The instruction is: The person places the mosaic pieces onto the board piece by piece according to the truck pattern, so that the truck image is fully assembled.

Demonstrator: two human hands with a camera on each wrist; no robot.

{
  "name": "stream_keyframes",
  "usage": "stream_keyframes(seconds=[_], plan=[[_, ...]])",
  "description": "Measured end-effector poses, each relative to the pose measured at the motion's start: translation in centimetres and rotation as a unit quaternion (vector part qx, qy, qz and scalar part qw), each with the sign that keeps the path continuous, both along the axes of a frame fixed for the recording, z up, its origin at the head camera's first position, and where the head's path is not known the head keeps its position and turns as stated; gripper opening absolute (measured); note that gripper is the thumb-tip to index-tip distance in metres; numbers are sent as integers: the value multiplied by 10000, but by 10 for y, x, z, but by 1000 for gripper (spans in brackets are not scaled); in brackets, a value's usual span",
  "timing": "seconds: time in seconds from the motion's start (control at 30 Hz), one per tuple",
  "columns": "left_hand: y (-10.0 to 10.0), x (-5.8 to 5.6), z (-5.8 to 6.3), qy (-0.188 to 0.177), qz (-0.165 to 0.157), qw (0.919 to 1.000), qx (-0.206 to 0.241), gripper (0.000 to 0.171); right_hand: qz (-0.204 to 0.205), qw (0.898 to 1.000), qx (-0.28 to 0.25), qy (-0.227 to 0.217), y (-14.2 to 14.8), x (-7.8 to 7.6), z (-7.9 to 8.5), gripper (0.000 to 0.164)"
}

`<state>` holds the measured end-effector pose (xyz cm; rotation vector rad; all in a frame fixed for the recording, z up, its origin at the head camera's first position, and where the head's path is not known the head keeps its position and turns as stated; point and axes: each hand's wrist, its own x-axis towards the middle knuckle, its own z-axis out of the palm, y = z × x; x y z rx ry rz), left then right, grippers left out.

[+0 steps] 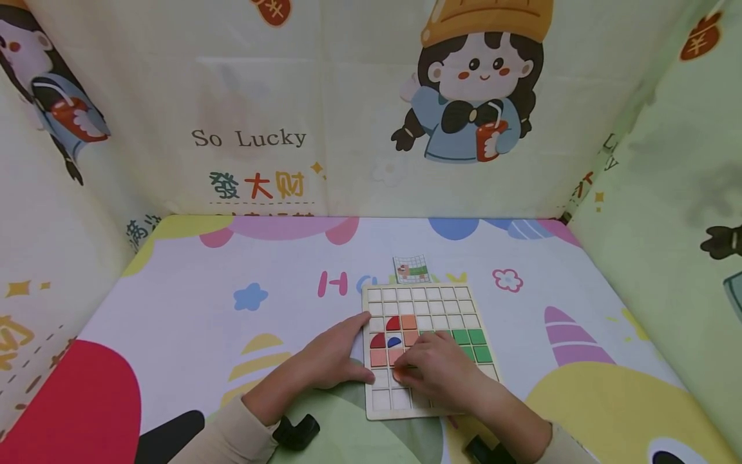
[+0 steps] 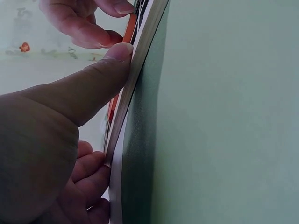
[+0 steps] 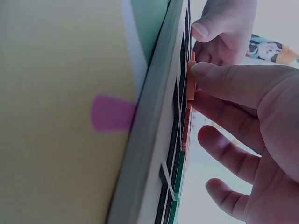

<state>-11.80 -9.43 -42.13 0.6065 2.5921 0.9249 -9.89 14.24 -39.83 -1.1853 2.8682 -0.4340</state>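
A square-grid board (image 1: 382, 401) lies flat on the tablecloth. My left hand (image 1: 332, 356) rests along its left side, thumb and fingertips at the rim. Over the lower-left cells, my right hand (image 1: 445, 372) pinches a small orange tile (image 3: 191, 83) between thumb and index finger, close over the board's surface. Red curved pieces (image 1: 393, 323), a blue half-round piece (image 1: 394, 342) and salmon square tiles (image 1: 379, 357) sit in cells at the left. Green tiles (image 1: 476, 337) fill cells at the right; my right hand hides part of the middle.
Behind the board lies a small pattern card (image 1: 411, 270) with a gridded coloured picture. The printed tablecloth (image 1: 278, 258) spreads to both sides. Hanging cloth walls (image 1: 348, 96) enclose the back and sides. Dark straps (image 1: 297, 432) show at both wrists.
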Motion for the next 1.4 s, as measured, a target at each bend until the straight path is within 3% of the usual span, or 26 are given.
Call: stream_keyframes(seconds=[0.3,0.8,1.4], plan=[[0,1,1,-9,5,10000,22,104,-107,9999,-1,-101,-2,0,0,12],[0,0,0,59,-34,10000,-3,103,102,9993,-257,-239,5,-2,1,13],[-1,0,0,52,-72,10000,44,104,108,9991,-176,-376,6,-1,3,15]])
